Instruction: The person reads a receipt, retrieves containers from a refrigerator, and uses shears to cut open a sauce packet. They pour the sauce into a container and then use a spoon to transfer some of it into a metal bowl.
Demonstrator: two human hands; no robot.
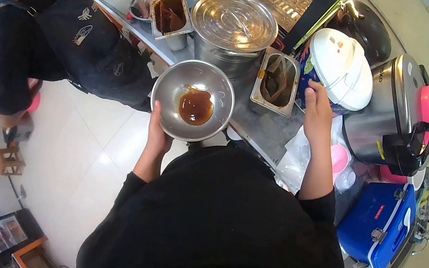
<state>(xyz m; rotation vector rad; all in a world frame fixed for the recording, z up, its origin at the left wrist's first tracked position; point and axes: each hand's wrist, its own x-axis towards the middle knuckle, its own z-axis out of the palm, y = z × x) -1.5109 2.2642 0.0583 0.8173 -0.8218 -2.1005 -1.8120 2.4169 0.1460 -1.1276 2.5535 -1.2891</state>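
Observation:
My left hand [158, 134] grips the rim of a shiny metal bowl [167, 91], its thumb over the near edge. A pool of brown sauce [196, 106] lies in the bottom of the bowl. In front of the white-lidded container [337, 64], my right hand [318, 115] is raised, thumb and forefinger extended and apart. Just left of it stands a square metal tin [271, 103] lined with a bag and holding dark contents.
A large lidded steel pot [235, 23] and a tin of dark brown sauce [171, 16] stand on the counter. A co-worker in a black apron [88, 34] is at the left, one hand at a small pot. Rightward are a steel dispenser [376, 113] and a blue cooler [374, 222].

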